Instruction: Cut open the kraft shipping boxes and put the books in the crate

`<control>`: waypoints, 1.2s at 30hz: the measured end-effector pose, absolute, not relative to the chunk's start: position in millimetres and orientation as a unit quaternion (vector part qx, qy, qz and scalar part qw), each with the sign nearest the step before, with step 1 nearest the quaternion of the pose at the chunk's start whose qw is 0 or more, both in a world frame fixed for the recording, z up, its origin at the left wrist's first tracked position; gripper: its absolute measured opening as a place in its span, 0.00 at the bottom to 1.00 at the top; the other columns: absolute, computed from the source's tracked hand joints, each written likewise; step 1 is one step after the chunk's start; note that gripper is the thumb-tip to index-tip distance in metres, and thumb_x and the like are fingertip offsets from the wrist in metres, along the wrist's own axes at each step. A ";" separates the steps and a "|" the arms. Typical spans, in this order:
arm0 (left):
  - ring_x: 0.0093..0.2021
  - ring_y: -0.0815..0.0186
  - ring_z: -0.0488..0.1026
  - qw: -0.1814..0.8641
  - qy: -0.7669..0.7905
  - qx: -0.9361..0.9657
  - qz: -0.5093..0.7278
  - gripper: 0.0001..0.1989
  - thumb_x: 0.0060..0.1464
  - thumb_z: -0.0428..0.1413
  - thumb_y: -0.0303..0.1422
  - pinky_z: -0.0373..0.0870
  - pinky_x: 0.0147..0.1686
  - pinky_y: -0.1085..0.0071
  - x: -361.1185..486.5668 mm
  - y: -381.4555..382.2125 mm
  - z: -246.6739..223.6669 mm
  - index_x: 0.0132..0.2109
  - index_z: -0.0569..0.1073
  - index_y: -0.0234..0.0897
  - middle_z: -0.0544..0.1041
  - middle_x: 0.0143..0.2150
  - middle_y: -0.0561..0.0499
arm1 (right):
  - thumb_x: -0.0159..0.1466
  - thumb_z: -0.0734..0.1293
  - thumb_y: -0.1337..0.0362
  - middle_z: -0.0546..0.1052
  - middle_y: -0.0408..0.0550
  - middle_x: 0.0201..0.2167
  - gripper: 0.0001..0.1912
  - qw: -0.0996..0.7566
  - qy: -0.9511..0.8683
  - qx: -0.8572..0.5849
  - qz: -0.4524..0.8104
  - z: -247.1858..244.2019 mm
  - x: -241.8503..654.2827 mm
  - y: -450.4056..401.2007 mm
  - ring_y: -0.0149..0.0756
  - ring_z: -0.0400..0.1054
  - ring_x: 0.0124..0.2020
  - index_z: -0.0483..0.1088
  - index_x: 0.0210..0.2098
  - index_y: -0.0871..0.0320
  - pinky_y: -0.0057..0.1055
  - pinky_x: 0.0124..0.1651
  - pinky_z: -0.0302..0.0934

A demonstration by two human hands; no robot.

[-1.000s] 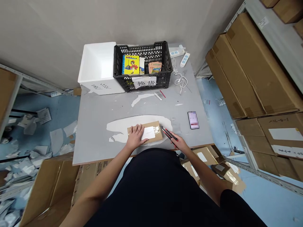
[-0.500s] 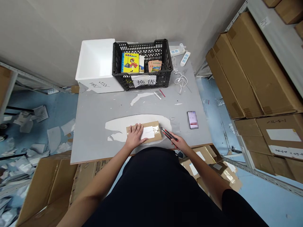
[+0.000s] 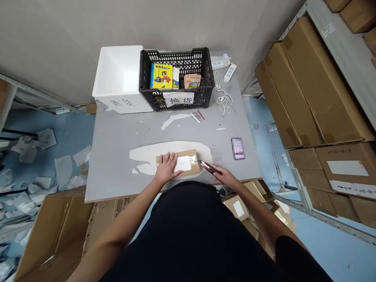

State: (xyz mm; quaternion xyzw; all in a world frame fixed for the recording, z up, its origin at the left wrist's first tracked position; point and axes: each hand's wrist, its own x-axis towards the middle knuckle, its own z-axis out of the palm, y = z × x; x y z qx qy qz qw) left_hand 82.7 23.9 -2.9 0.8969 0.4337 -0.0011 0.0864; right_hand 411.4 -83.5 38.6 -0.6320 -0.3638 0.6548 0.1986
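A small brown cardboard box (image 3: pixel 193 156) with a white label and clear tape lies near the front of the grey table (image 3: pixel 114 137). My left hand (image 3: pixel 167 167) rests flat on its left part, fingers stretched out over the label. In my right hand (image 3: pixel 225 177) is a red and black utility knife (image 3: pixel 212 168), gripped by its handle. Its tip points left and is at the box's taped right end; whether it touches the cardboard I cannot tell. Beneath the box is a worn white patch (image 3: pixel 147 152) on the tabletop.
At the back stand a white foam box (image 3: pixel 102 74) and a black plastic crate (image 3: pixel 205 96) holding books. A phone (image 3: pixel 238 149), a white cable (image 3: pixel 225 100) and power strips (image 3: pixel 230 73) lie to the right. Large cartons (image 3: pixel 317 78) fill the right shelf; an open carton (image 3: pixel 55 235) is at lower left.
The knife has tilted slightly, its tip a little lower against the box's right end. My left hand keeps its place on the box. The whole view has shifted slightly.
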 end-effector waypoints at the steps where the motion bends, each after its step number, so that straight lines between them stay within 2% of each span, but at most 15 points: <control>1: 0.70 0.44 0.45 0.088 0.434 0.897 0.000 0.42 0.55 0.48 0.57 0.37 0.65 0.43 82.7 23.9 -2.9 0.68 0.54 0.33 0.55 0.69 0.36 | 0.63 0.62 0.62 0.69 0.36 0.23 0.31 0.193 -0.368 -0.632 0.655 40.8 412.0 -82.0 0.20 0.52 0.12 0.56 0.66 0.47 0.20 0.14 0.49; 6: 0.70 0.44 0.46 0.092 0.434 0.896 0.000 0.43 0.55 0.48 0.57 0.37 0.65 0.43 83.0 24.0 -2.2 0.68 0.54 0.34 0.55 0.69 0.36 | 0.63 0.62 0.63 0.69 0.36 0.22 0.32 0.190 -0.353 -0.638 0.657 45.2 407.5 -86.4 0.21 0.54 0.12 0.56 0.66 0.47 0.19 0.14 0.50; 12: 0.70 0.44 0.46 0.102 0.432 0.896 -0.002 0.43 0.55 0.49 0.56 0.37 0.65 0.43 82.5 24.7 -1.0 0.69 0.53 0.35 0.55 0.69 0.37 | 0.63 0.63 0.62 0.69 0.38 0.20 0.33 0.205 -0.321 -0.632 0.675 41.5 403.0 -98.0 0.23 0.56 0.13 0.54 0.67 0.52 0.20 0.14 0.50; 18: 0.70 0.45 0.46 0.096 0.427 0.899 -0.006 0.42 0.56 0.48 0.56 0.36 0.66 0.44 81.6 24.1 -1.7 0.69 0.54 0.35 0.54 0.69 0.37 | 0.64 0.63 0.58 0.69 0.36 0.22 0.34 0.215 -0.316 -0.628 0.678 45.8 400.0 -112.8 0.23 0.56 0.14 0.52 0.68 0.50 0.20 0.14 0.51; 23: 0.70 0.45 0.46 0.092 0.420 0.903 -0.006 0.42 0.56 0.48 0.56 0.36 0.66 0.43 80.9 23.8 -2.3 0.69 0.53 0.33 0.54 0.69 0.37 | 0.64 0.62 0.57 0.69 0.37 0.23 0.33 0.214 -0.319 -0.624 0.681 51.8 396.6 -126.5 0.23 0.57 0.15 0.54 0.67 0.50 0.19 0.15 0.51; 30: 0.70 0.46 0.47 0.096 0.413 0.906 -0.010 0.41 0.55 0.49 0.56 0.37 0.66 0.44 79.5 23.2 1.8 0.68 0.54 0.36 0.54 0.69 0.38 | 0.63 0.62 0.54 0.70 0.39 0.26 0.34 0.328 -0.283 -0.653 0.621 34.6 395.4 -109.9 0.23 0.57 0.15 0.55 0.67 0.53 0.20 0.14 0.51; 36: 0.70 0.46 0.47 0.088 0.417 0.905 -0.008 0.43 0.54 0.49 0.57 0.36 0.66 0.44 78.9 22.4 0.1 0.69 0.54 0.35 0.54 0.69 0.38 | 0.63 0.63 0.56 0.71 0.40 0.27 0.33 0.326 -0.300 -0.632 0.636 25.6 387.8 -92.4 0.23 0.57 0.16 0.56 0.66 0.53 0.20 0.14 0.50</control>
